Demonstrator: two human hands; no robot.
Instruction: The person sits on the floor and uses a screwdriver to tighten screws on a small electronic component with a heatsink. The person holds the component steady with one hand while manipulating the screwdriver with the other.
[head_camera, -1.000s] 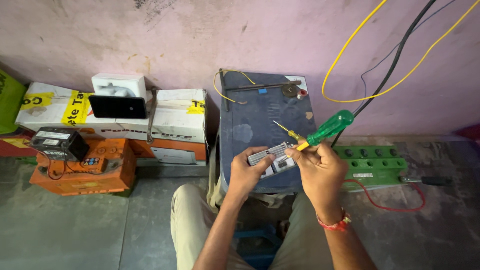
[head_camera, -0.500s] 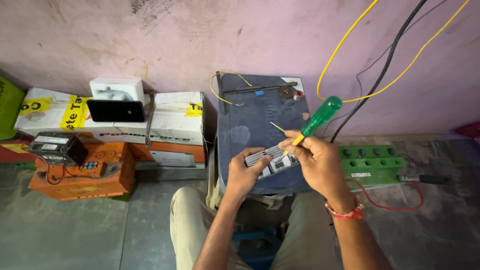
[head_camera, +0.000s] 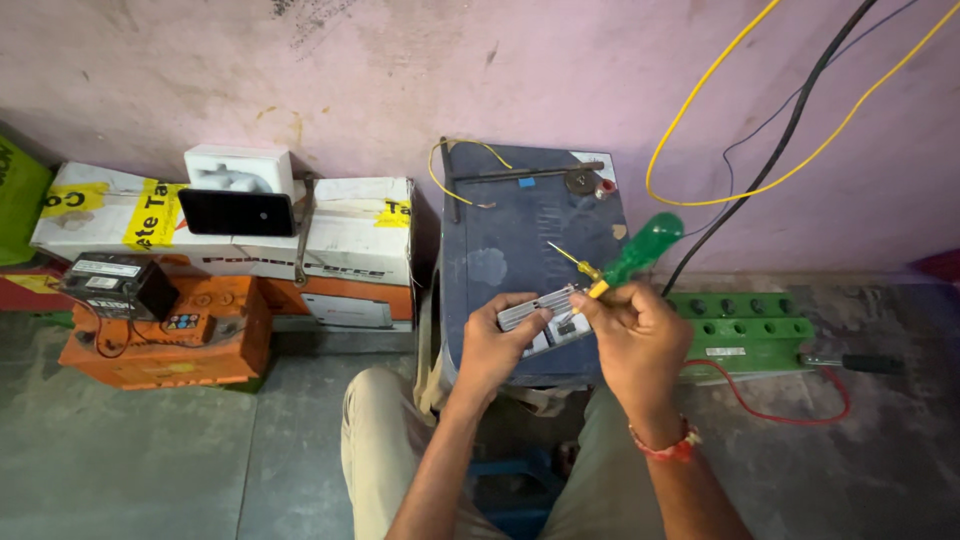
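Your hands, left (head_camera: 497, 345) and right (head_camera: 635, 335), sit side by side over the near edge of the big battery (head_camera: 530, 240). Small module (head_camera: 545, 315) between them, screwdriver (head_camera: 620, 265) in the right. Cardboard boxes (head_camera: 330, 235) left of the battery, against the wall; phone (head_camera: 237, 212) on top. Vented battery (head_camera: 745, 325) right, on the floor.

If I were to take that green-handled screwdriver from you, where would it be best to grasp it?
Grip the screwdriver's translucent green handle, coming from the upper right by the wall. That thick end stands free above the right hand, while the thin shaft points left over the small grey module in the left hand.
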